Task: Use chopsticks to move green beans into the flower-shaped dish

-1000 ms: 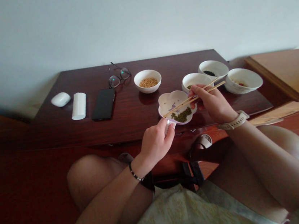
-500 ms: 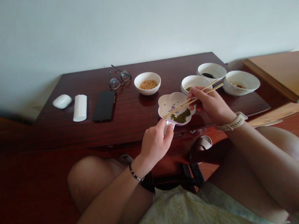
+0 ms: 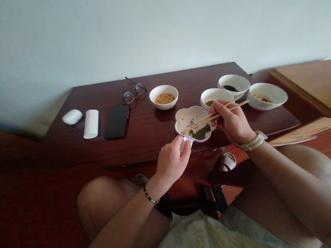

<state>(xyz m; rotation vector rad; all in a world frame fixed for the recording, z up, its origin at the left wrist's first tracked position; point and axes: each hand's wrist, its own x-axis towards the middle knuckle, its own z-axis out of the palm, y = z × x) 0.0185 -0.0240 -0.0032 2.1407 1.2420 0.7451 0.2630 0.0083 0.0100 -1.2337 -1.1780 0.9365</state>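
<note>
A flower-shaped white dish (image 3: 186,118) with green beans (image 3: 201,132) in it is tilted at the near edge of the dark wooden table (image 3: 152,141). My left hand (image 3: 171,161) grips the dish's near rim from below. My right hand (image 3: 233,120) is closed on a pair of wooden chopsticks (image 3: 213,116), whose tips reach over the dish's middle, just above the beans. A white watch is on my right wrist and a bead bracelet on my left.
Behind the dish stand round white bowls: yellow beans (image 3: 163,97), green beans (image 3: 214,95), black beans (image 3: 233,83), reddish bits (image 3: 267,95). Glasses (image 3: 133,92), a black phone (image 3: 117,121), a white case (image 3: 91,123) and a white mouse (image 3: 72,116) lie at the left. A lighter wooden surface (image 3: 314,85) is at the right.
The view has tilted, so everything sits slightly lower in the frame. Both hands keep their hold; the chopstick tips stay over the dish.
</note>
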